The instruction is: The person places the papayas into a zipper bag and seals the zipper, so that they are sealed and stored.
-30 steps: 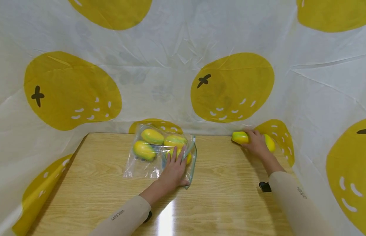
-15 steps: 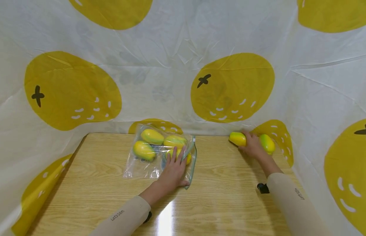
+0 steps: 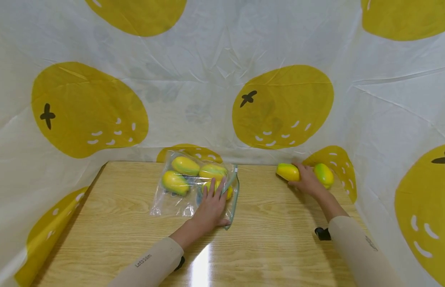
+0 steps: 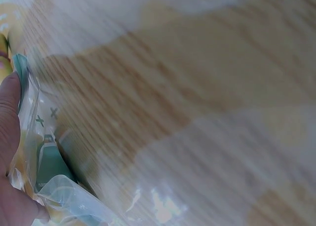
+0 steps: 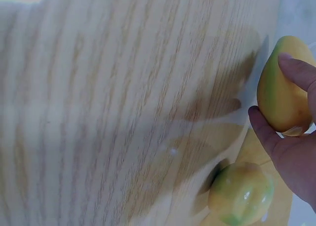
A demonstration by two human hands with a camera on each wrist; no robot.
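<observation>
My left hand (image 3: pixel 210 207) lies with straight, spread fingers on a clear zip bag (image 3: pixel 172 205), over one of the several yellow-green papayas (image 3: pixel 175 183) inside. Its thumb is down by the bag's greenish zip edge (image 3: pixel 236 203), and the left wrist view gives the green print (image 4: pixel 52 161) on the plastic. At the right back of the table, my right hand (image 3: pixel 308 180) grips another papaya (image 3: pixel 288 172) between thumb and fingers; the right wrist view has that papaya (image 5: pixel 281 95) from the side. Just right of this hand sits a loose papaya (image 3: pixel 323 175).
The wooden table (image 3: pixel 272 239) ends at a white cloth (image 3: pixel 193 107) printed with big yellow fruit, which hangs behind it and along both sides. Between the bag and my right hand lies a stretch of table. Light glares off the front (image 3: pixel 201 263).
My right hand has drawn the gripped papaya slightly left and toward me, away from the loose one, which now shows more fully. The left hand and bag have stayed put.
</observation>
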